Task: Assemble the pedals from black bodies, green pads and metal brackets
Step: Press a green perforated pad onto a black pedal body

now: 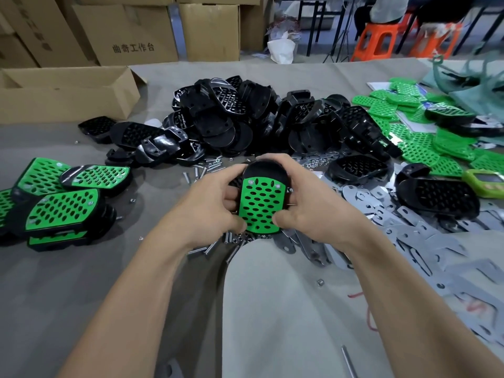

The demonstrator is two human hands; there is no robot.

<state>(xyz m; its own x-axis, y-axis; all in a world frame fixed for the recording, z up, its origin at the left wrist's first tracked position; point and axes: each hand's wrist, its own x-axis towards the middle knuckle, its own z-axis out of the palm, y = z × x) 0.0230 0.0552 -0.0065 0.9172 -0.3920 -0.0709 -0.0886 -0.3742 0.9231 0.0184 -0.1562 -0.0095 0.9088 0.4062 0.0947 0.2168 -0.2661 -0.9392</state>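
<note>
A pedal (261,201) with a black body and a perforated green pad on top is held above the table's middle. My left hand (211,211) grips its left side, thumb on the pad's lower left corner. My right hand (306,205) grips its right side, fingers curled over the black top end, thumb at the pad's lower right. Two screw heads show near the pad's upper corners. Behind lies a big pile of black bodies (261,118). Loose green pads (420,143) lie at the right. Grey metal brackets (403,230) are spread at the lower right.
Finished green-topped pedals (62,205) are stacked at the left. Bolts and nuts (207,170) are scattered under and behind my hands. An open cardboard box (65,91) stands at the back left, more boxes behind it. Orange stools (381,39) and a seated person are at the far right.
</note>
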